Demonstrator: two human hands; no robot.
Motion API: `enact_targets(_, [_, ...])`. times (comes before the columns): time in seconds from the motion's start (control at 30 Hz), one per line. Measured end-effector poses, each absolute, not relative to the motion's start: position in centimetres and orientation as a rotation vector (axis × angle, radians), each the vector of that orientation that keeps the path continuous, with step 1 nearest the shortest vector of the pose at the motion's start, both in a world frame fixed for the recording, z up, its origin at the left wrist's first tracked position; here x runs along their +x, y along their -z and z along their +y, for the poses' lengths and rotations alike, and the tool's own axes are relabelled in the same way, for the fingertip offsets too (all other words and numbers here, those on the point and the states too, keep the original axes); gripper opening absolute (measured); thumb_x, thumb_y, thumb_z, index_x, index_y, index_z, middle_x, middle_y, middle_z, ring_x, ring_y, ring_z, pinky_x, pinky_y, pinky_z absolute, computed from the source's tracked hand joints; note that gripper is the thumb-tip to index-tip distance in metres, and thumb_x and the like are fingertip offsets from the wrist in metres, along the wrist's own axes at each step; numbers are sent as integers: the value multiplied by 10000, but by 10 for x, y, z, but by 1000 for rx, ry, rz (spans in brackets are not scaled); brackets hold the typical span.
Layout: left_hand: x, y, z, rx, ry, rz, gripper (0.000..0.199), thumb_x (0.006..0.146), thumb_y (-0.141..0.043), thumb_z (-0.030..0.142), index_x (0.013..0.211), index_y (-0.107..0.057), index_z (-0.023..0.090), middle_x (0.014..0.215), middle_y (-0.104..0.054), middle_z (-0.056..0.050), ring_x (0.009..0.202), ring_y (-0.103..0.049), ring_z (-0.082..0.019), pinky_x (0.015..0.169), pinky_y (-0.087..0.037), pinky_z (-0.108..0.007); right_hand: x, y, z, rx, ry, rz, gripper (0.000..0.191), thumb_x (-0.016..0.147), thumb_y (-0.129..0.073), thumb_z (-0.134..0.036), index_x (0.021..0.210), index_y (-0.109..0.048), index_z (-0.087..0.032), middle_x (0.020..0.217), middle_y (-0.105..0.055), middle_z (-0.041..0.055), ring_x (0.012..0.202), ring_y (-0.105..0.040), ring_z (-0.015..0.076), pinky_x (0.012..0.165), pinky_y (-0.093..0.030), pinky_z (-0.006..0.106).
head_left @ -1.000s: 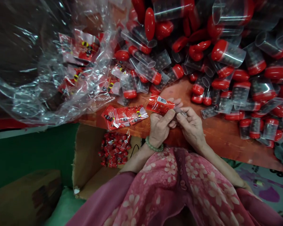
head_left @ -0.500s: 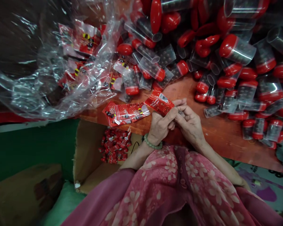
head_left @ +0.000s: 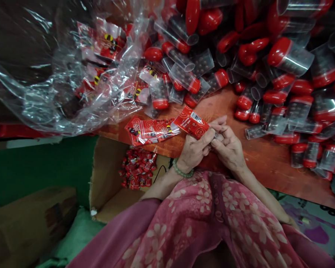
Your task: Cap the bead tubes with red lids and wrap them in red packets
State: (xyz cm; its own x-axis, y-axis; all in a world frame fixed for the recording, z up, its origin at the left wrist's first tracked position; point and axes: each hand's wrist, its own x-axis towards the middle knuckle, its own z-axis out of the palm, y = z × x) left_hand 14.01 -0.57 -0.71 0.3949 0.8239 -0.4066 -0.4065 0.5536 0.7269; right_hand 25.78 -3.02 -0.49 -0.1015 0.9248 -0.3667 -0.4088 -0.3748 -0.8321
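Observation:
My left hand (head_left: 194, 149), a green bead bracelet at its wrist, pinches a red printed plastic packet (head_left: 192, 122) with a white barcode label. My right hand (head_left: 229, 146) is closed at the packet's right end, thumb against the fingers. Something small, clear and greyish shows between the fingertips there; most of it is hidden. Just left of my hands, flat red printed packets (head_left: 150, 130) lie overlapped at the table's near edge. Beyond them stands a clear tube with a red base (head_left: 159, 95), dark beads inside.
A heap of clear tubes with red caps (head_left: 292, 57) covers the back and right of the wooden table (head_left: 264, 163). At left, a large clear plastic bag (head_left: 44, 108) holds more red packets. Below the edge, an open cardboard box (head_left: 104, 175) contains small red packs (head_left: 138, 167).
The view has shifted slightly, so most things on the table sit a little further right. Both hands keep nearly the same grip at the packet, right fingers moved only slightly.

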Motion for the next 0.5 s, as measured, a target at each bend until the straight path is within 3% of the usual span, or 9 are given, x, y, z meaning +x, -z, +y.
enact_targets(0.17, [136,0,-5,522,-966,864,694,712,-765,762,1081,-743,175,1120,-775,-153,510,-432,-54,433,-301,-229,256,4,-29,-1103,-1673,-729,458,840,-782,-591,987,-491,-269,675,-673,-65,556,-690,146,591,-614,297])
enact_targets(0.37, [144,2,-13,502,-963,927,554,809,-711,715,1017,-709,201,991,-790,-57,403,-297,1,386,-244,-198,255,8,-35,-1072,-1582,-771,389,882,-771,-524,963,-482,-277,671,-713,-66,528,-704,153,551,-617,290])
enact_targets(0.5, [144,6,-14,531,-946,879,508,840,-703,680,978,-715,191,967,-785,-46,402,-264,17,385,-220,-186,256,9,-34,-1056,-1566,-785,379,885,-774,-506,929,-475,-277,675,-708,-73,519,-699,143,533,-618,277])
